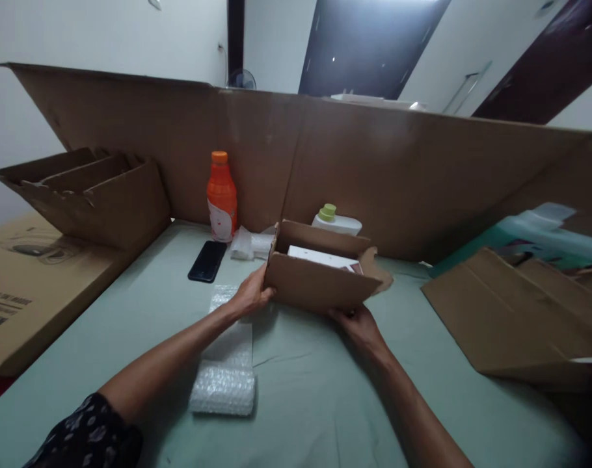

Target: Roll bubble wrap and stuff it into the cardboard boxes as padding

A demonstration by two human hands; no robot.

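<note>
Behind everything on the pale green table [296, 403] stands a tall cardboard wall [374, 162], bent around the work area. At far left lies a big flat printed carton [27, 279], with a slotted cardboard piece [91, 195] resting above it, and at right a folded cardboard sheet [511, 312] lies near a teal package [544, 234].

Near the middle of the table sits a small open cardboard box [320, 279], tilted slightly, with a white flat item [320, 258] inside. The left hand [251, 292] grips the box's left end, fingers curled against its side wall. The right hand [359, 323] holds the box's lower front edge, fingers tucked beneath it so their spread cannot be told.

Under the left forearm lies a strip of bubble wrap [225, 370]. Behind the box stand an orange bottle [222, 198] and a white bottle with a green cap [336, 221], with crumpled clear plastic [250, 244] between them. A black phone [207, 261] lies flat, just in front of the orange bottle.
</note>
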